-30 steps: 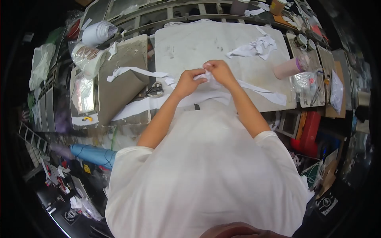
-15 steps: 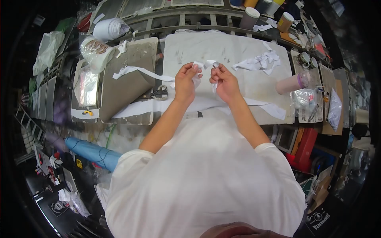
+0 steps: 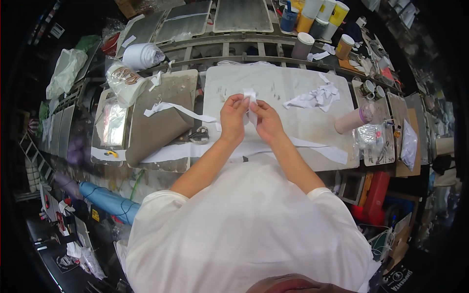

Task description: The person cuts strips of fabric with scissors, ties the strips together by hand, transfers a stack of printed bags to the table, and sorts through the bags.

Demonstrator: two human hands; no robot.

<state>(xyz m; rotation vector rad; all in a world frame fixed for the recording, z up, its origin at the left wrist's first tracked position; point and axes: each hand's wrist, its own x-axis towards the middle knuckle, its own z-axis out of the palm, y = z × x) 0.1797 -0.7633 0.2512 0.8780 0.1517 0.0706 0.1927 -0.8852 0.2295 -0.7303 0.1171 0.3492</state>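
A white fabric strip [image 3: 249, 94] is pinched between my two hands over the pale board [image 3: 229, 80]. My left hand [image 3: 233, 117] has its fingers closed on one side of the strip. My right hand [image 3: 267, 121] grips the other side, with the fingertips of both hands almost touching. The strip loops above the fingers and hangs down between them. Left of my left hand lie scissors [image 3: 199, 135] and another curling white strip [image 3: 171, 107]. A long white piece of fabric [image 3: 178, 152] runs beneath my forearms. To the right sits a heap of white strips [image 3: 317, 96].
A pink cylinder [image 3: 350, 121] lies near the board's right edge, beside several mugs [image 3: 368, 88]. Paint containers [image 3: 303, 46] stand at the back right. A grey-brown sheet [image 3: 163, 128], a white roll [image 3: 142, 55] and a yellow cutter [image 3: 112, 154] are on the left.
My hands have come together, and the strip that spanned them is now folded up between the fingers. The view has tilted up, showing more of the back racks.
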